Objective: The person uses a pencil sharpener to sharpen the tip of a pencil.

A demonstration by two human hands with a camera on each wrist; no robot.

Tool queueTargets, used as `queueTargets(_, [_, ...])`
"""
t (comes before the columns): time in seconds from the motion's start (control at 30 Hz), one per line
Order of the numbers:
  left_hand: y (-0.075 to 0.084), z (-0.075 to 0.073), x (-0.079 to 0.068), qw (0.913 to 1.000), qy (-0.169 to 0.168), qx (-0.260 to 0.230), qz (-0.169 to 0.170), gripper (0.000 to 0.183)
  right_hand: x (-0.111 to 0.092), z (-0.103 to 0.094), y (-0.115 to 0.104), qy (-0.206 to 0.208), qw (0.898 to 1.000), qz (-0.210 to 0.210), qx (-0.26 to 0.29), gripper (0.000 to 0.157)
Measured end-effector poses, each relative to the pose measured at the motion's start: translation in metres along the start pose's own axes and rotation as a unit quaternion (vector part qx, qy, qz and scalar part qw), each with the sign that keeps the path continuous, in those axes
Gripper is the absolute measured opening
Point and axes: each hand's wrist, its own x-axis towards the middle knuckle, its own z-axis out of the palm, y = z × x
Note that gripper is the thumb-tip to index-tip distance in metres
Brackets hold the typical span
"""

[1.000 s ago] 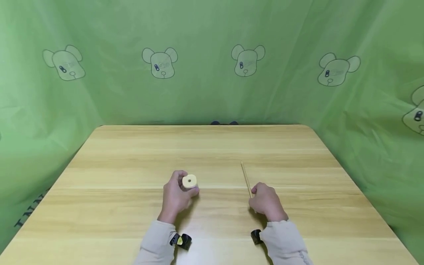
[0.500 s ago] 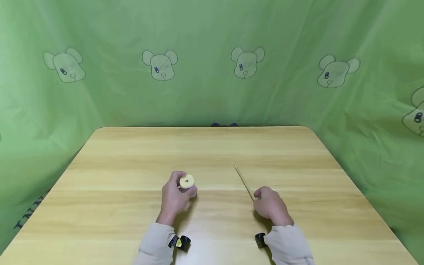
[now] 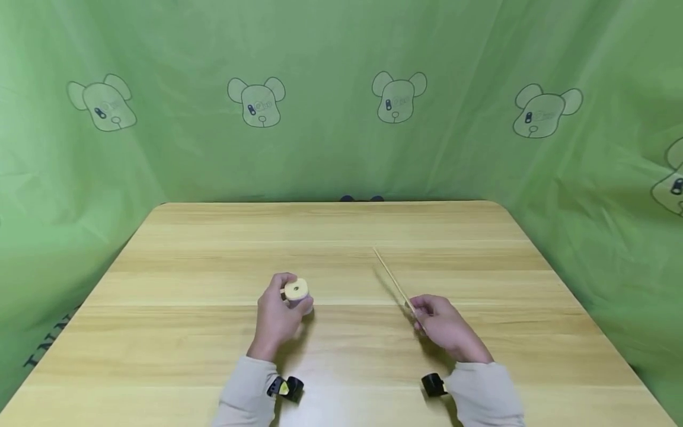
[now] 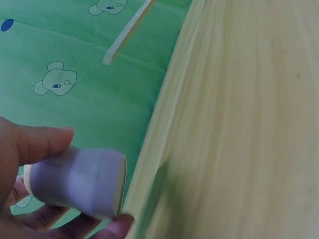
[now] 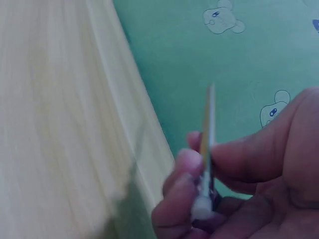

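Observation:
My left hand (image 3: 277, 320) grips a small lavender barrel, which looks like a pencil sharpener (image 3: 296, 289). Its cream top has a small dark hole and faces up. The left wrist view has the sharpener (image 4: 82, 181) lying between thumb and fingers. To the right, my right hand (image 3: 447, 326) pinches a thin, pale wooden pencil (image 3: 392, 276) near its back end. The pencil slants forward and left over the table, its shadow beside it. A whitish end shows among the fingers on the pencil (image 5: 208, 129) in the right wrist view. Sharpener and pencil are well apart.
The wood-grain table (image 3: 341, 237) spreads under both hands. Green cloth (image 3: 320, 154) with bear-head prints hangs behind it and along both sides. A black wrist camera (image 3: 294, 389) sits at the left cuff, and another camera (image 3: 433, 385) at the right cuff.
My right hand has moved to the right and turned, so its thumb side shows more. The pencil's far end has swung left. My left hand has drifted slightly left with the sharpener.

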Motion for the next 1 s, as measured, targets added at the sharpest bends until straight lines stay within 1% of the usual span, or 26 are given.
queueTargets(0.13, [-0.001,-0.004,0.0,0.9998,0.001,0.016,0.012,0.053,-0.003,-0.005,-0.004,-0.001,1.0,-0.023,-0.005,0.033])
queueTargets(0.23, [-0.004,-0.006,0.001,0.9994,0.003,0.027,0.021,0.055,-0.005,-0.007,-0.006,0.005,0.999,-0.036,-0.025,0.033])
queueTargets(0.4, [-0.006,-0.011,0.002,0.9986,-0.002,0.036,0.039,0.058,-0.005,-0.008,-0.005,0.05,0.993,-0.068,-0.08,0.031])
queueTargets(0.5, [-0.006,-0.015,0.002,0.9974,-0.001,0.04,0.059,0.058,-0.006,-0.008,-0.002,0.083,0.982,-0.1,-0.138,0.027])
queueTargets(0.6, [-0.007,-0.018,0.001,0.9961,-0.003,0.044,0.077,0.056,-0.008,-0.008,0.001,0.111,0.966,-0.136,-0.192,0.025])
queueTargets(0.63, [-0.007,-0.019,0.001,0.9956,-0.004,0.044,0.083,0.055,-0.008,-0.007,0.001,0.119,0.961,-0.148,-0.202,0.024])
queueTargets(0.7, [-0.009,-0.019,0.001,0.9949,-0.007,0.041,0.092,0.052,-0.008,-0.006,0.001,0.128,0.956,-0.169,-0.203,0.021])
queueTargets(0.8, [-0.01,-0.019,0.001,0.9943,-0.013,0.022,0.103,0.05,-0.007,-0.004,0.0,0.14,0.95,-0.197,-0.198,0.016])
queueTargets(0.87, [-0.011,-0.018,0.0,0.9935,-0.017,0.008,0.112,0.05,-0.007,-0.002,0.0,0.147,0.948,-0.208,-0.19,0.013])
queueTargets(1.0, [-0.011,-0.017,0.0,0.9893,-0.023,-0.009,0.144,0.05,-0.004,0.003,0.003,0.163,0.939,-0.233,-0.192,0.008])
